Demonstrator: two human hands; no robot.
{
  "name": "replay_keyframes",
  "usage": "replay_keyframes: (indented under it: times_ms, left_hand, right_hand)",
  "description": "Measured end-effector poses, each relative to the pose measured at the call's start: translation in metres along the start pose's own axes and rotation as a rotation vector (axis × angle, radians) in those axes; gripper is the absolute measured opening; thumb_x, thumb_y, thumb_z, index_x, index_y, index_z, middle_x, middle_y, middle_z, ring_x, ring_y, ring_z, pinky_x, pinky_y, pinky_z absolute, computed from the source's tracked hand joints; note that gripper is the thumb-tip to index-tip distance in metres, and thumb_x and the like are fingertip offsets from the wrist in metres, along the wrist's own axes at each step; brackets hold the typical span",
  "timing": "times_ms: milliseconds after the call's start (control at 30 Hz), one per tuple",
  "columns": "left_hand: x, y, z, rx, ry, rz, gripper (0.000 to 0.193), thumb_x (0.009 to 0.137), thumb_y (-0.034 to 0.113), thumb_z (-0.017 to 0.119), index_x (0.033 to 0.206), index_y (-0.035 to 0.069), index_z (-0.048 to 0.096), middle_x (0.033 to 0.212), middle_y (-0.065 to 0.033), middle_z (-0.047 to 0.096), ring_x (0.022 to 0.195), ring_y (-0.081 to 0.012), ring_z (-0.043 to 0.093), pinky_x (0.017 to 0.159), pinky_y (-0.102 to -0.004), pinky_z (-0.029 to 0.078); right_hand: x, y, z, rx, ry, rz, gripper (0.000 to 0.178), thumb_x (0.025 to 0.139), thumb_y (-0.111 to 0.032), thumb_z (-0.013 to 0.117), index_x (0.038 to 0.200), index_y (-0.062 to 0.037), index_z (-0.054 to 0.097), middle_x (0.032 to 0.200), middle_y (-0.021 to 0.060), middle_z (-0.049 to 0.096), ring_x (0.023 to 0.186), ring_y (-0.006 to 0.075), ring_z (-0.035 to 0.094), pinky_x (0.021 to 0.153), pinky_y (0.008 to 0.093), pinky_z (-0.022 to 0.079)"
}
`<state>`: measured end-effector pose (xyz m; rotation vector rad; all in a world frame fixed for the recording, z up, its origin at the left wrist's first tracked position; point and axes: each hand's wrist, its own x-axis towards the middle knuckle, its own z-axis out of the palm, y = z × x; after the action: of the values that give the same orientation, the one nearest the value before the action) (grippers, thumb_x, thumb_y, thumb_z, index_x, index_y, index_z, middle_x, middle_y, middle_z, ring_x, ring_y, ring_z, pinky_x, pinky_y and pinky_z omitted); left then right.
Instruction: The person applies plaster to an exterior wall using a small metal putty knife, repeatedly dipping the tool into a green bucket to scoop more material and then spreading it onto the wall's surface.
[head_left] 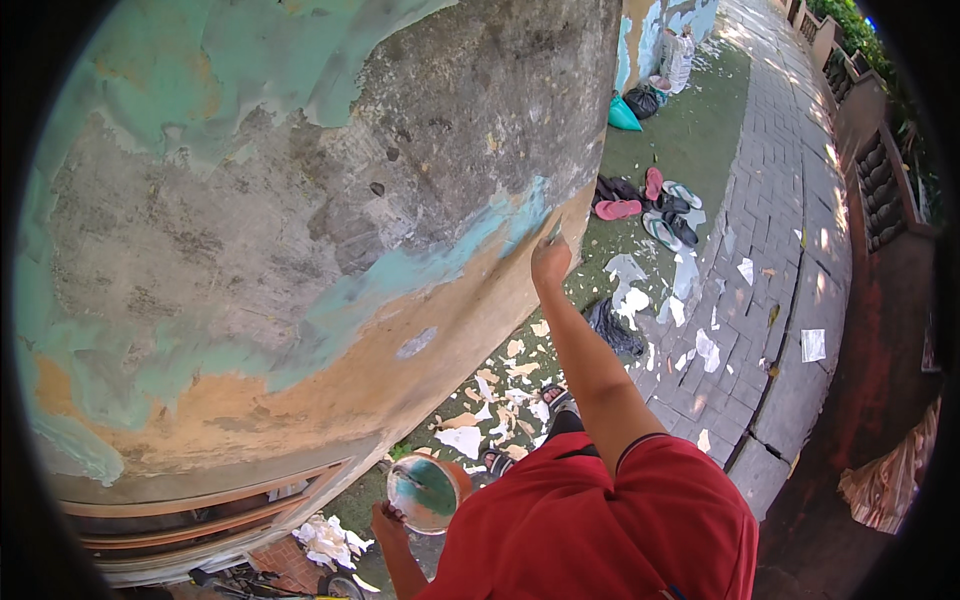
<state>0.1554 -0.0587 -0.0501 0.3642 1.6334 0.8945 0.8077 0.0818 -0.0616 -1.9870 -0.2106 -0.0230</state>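
My right arm reaches out to the corner of a large peeling wall (pixel 330 200). My right hand (pixel 550 262) is closed around a putty knife (pixel 555 232), of which only a small pale blade shows, close to the wall's lower light-blue and tan strip. Low on the left, my left hand (pixel 390 522) has its fingers curled at the rim of an orange-brown bucket (pixel 464 482). Green paste coats the bucket's inside. Exactly where the fingers grip it is hard to see. Green and light-blue smears surround bare grey patches on the wall.
Paint flakes (pixel 462 440) litter the ground around my sandalled feet (pixel 552 394). Beyond the corner lie several flip-flops (pixel 660 228) and a crumpled black bag (pixel 612 328). Farther off stand a teal bag (pixel 624 112) and a white sack (pixel 678 62). A paved path (pixel 770 250) runs along the right.
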Motion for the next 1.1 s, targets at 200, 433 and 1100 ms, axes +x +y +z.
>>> replay_keyframes:
  times_ms: [200, 433, 1100]
  left_hand:
    - [-0.004, 0.001, 0.000, 0.070, -0.002, 0.019, 0.032, 0.092, 0.039, 0.047, 0.086, 0.009, 0.055, 0.067, 0.0005, 0.050, 0.059, -0.0141, 0.049, 0.053, -0.0310, 0.038]
    - [-0.004, 0.000, -0.006, -0.016, -0.005, 0.019, 0.030, 0.089, 0.035, 0.055, 0.089, 0.005, 0.058, 0.067, -0.0008, 0.050, 0.056, -0.0146, 0.049, 0.051, -0.0299, 0.040]
    - [0.031, -0.015, 0.001, 0.067, -0.058, 0.002, 0.034, 0.090, 0.037, 0.051, 0.094, 0.004, 0.057, 0.068, -0.0010, 0.048, 0.056, -0.0148, 0.047, 0.050, -0.0305, 0.039]
  right_hand:
    - [-0.050, -0.019, 0.016, 0.115, -0.062, -0.273, 0.016, 0.082, -0.010, 0.055, 0.085, 0.0057, 0.059, 0.076, 0.0315, 0.058, 0.074, 0.0481, 0.058, 0.064, 0.0500, 0.045]
    - [-0.058, -0.001, -0.022, 0.109, -0.017, -0.001, 0.014, 0.084, -0.008, 0.055, 0.086, 0.0055, 0.058, 0.075, 0.0294, 0.059, 0.072, 0.0471, 0.058, 0.064, 0.0499, 0.045]
    - [-0.017, -0.002, -0.005, 0.029, -0.014, -0.012, 0.017, 0.086, -0.010, 0.052, 0.087, 0.0056, 0.057, 0.074, 0.0279, 0.058, 0.070, 0.0448, 0.058, 0.063, 0.0467, 0.045]
